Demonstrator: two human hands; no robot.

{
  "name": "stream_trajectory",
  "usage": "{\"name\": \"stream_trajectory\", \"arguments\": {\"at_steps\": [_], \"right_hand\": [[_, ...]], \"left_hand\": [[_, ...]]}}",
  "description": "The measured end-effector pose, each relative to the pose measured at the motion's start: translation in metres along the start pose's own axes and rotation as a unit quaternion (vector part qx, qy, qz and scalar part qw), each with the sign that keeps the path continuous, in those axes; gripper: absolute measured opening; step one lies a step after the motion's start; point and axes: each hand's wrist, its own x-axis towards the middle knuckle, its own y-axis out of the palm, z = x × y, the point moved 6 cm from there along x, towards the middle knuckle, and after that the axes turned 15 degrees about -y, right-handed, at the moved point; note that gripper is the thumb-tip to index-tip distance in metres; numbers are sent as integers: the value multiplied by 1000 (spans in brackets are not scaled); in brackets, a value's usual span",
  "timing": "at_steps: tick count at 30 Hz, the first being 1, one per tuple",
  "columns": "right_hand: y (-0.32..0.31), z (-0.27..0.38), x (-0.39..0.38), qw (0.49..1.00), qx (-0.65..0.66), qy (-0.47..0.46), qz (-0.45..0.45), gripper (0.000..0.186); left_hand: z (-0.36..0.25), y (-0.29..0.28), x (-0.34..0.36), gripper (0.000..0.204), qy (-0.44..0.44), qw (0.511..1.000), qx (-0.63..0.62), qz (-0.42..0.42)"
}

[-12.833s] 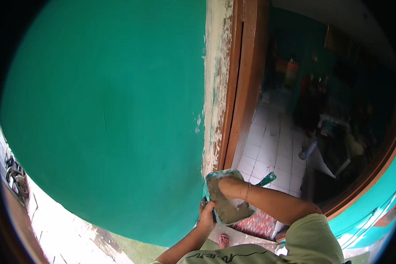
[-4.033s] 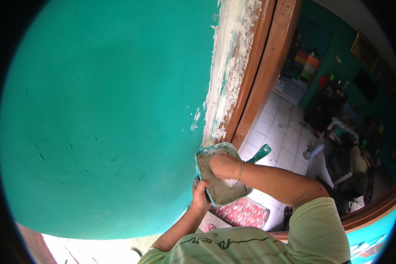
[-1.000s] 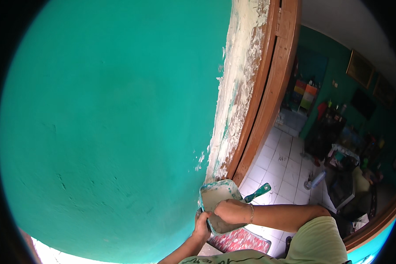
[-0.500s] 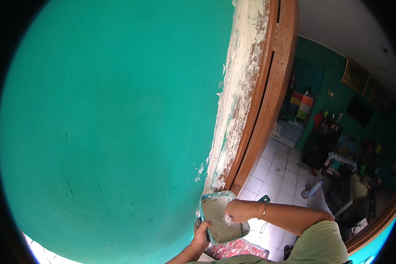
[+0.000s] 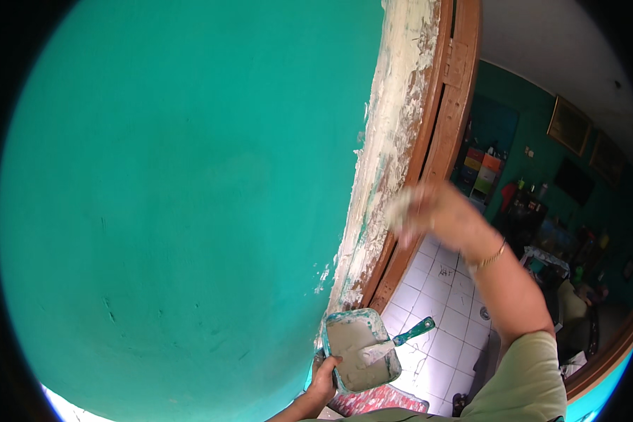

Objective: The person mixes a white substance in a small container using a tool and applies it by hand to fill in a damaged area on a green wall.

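Tray: small, square, teal-rimmed, smeared inside with grey-white filler. Low in the view, just beside the foot of the patched wall edge, held out level over the tiled floor.

Scraper: teal handle, pale blade. Lies loose in the tray, blade in the filler, handle sticking out over the right rim.

Left hand: comes up from the lower edge, under the tray's near left corner. Grip pressed together on the tray, thumb over the rim, fingers beneath.

Right hand: raised well above the tray, against the patched strip next to the door frame. Blurred; the palm faces the wall and seems coated in pale filler. Whether the grip is spread or pinching anything, I cannot tell. Thin bracelet at the wrist; pale green sleeve lower down.

Wall: flat teal paint, filling the left and centre of the view, a few faint scratches low down.

Patched strip: rough cream filler with brown and teal flecks, running down the wall's right edge, touching the door frame.

Door frame: brown wood, bent by the lens, just right of the strip.

Floor: white tiles, seen through the doorway.

Room beyond: teal walls, framed pictures, coloured drawers, dark clutter at right.

Mat: red patterned, below the tray.
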Motion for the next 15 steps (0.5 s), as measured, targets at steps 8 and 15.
{"name": "stream_trajectory", "arguments": {"at_steps": [8, 15], "right_hand": [[-54, 145, 102, 568, -651, -417, -282, 8], [-56, 138, 125, 529, -708, -364, -293, 19]], "left_hand": [[3, 13, 0, 58, -9, 1000, 8, 11], [3, 5, 1, 56, -2, 1000, 9, 4]]}}
